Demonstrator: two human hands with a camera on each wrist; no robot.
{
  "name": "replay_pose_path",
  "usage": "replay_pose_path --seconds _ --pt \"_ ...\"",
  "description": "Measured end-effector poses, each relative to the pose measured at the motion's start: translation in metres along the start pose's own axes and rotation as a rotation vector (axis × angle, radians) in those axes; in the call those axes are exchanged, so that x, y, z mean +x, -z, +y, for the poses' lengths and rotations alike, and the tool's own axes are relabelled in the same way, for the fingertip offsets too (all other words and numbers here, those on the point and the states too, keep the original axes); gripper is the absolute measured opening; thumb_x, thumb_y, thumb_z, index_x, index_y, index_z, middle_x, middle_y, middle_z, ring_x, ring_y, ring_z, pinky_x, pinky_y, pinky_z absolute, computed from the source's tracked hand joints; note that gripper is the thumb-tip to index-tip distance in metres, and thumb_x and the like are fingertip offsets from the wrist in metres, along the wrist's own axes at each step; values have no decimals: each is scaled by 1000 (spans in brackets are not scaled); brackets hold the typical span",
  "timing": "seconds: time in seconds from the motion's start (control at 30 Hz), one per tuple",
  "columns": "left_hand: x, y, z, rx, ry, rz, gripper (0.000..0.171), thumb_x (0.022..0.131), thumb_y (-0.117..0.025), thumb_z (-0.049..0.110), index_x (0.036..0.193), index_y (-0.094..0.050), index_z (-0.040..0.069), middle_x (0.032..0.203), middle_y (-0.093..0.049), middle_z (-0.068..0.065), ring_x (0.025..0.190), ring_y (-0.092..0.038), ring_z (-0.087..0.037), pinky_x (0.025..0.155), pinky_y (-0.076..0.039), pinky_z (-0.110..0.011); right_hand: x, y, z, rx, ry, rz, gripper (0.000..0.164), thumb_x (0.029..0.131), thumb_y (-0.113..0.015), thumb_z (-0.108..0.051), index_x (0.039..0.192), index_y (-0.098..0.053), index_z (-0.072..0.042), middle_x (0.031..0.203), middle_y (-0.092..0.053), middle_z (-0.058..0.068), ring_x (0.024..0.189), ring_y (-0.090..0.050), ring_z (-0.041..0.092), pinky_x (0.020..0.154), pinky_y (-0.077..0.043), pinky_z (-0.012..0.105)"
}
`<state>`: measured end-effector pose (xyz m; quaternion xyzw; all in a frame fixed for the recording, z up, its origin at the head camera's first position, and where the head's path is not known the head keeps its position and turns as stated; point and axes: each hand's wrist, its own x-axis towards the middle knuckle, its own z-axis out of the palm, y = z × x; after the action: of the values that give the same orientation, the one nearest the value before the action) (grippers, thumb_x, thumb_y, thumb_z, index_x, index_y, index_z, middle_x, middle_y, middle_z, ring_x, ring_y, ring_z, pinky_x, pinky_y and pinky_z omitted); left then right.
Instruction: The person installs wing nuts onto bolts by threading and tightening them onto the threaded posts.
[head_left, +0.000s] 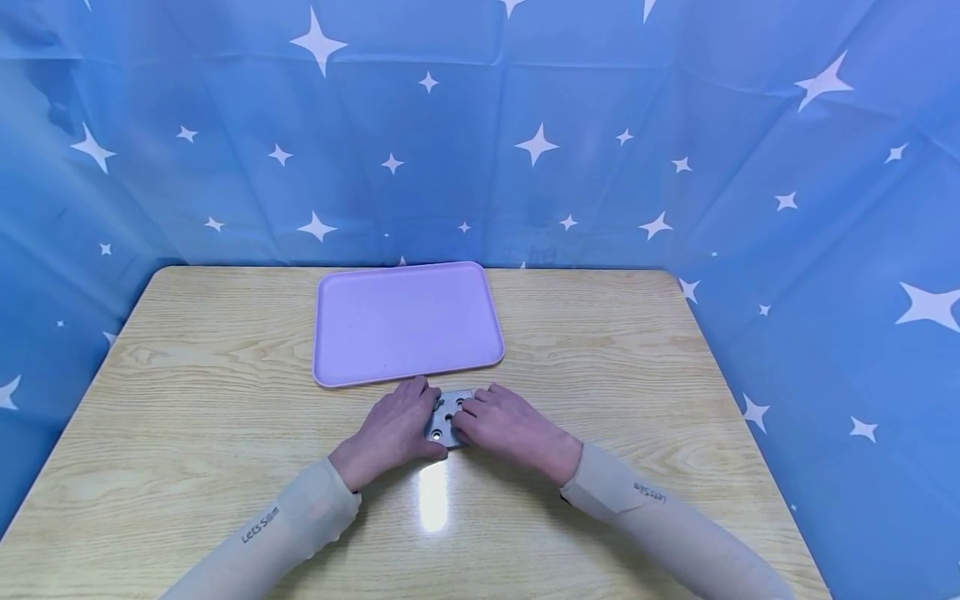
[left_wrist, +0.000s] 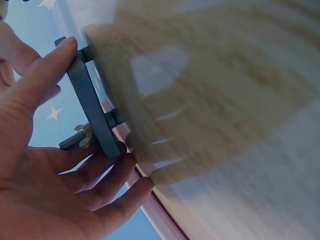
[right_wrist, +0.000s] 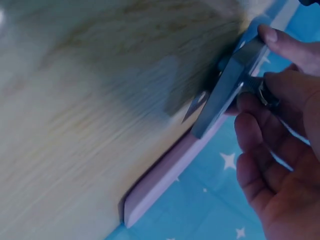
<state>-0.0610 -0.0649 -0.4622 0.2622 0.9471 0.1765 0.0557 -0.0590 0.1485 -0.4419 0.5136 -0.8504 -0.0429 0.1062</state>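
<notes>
A grey metal plate [head_left: 443,423] with several round holes lies between my hands in the head view. My left hand [head_left: 395,427] grips it, the thumb on the near edge and the fingertips at the far one. In the left wrist view, a wing nut [left_wrist: 84,134] sits on a threaded bolt [left_wrist: 71,140] standing out of the plate. Over the plate's right part, my right hand [head_left: 504,425] pinches a second small shiny wing nut [right_wrist: 268,93] on another bolt, its shape partly hidden by the fingers. Dark bolt heads [left_wrist: 114,118] show along the plate's underside.
A purple tray [head_left: 408,321] lies just beyond the hands on the wood-grain table [head_left: 615,358]. Blue cloth [head_left: 450,183] with white stars hangs behind the table and along its sides.
</notes>
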Motion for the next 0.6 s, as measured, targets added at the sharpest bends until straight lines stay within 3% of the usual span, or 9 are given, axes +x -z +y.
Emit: replay_pose_path --seconds 0.2,0.4,0.5,0.6 --pt "0 0 0 0 -6 7 80 64 -97 40 123 -63 -3 98 -53 -8 88 -51 -24 67 -49 -38 2 -4 -6 81 -85 45 10 94 -75 -18 90 -67 -13 79 -65 -4 67 -56 11 63 -46 27" --pt "-1 0 0 -4 -9 7 80 64 -97 39 124 -63 -3 98 -53 -8 87 -51 -24 67 -49 -37 1 -4 -8 154 -149 25 13 97 -72 -23 93 -66 -12 79 -66 -3 66 -57 11 63 -47 27" --pt "-1 1 0 3 -16 5 80 65 -97 40 124 -63 -3 99 -53 -8 88 -52 -24 67 -49 -37 -2 1 -2 169 -142 1 26 97 -72 -35 109 -69 -12 92 -70 -1 78 -63 14 71 -51 31" --pt "-1 1 -1 0 -20 9 79 65 -97 40 123 -64 -3 99 -53 -8 88 -52 -24 66 -49 -38 -5 9 6 150 -72 -42 36 96 -74 -34 126 -67 -16 117 -70 -3 103 -64 16 84 -51 37"
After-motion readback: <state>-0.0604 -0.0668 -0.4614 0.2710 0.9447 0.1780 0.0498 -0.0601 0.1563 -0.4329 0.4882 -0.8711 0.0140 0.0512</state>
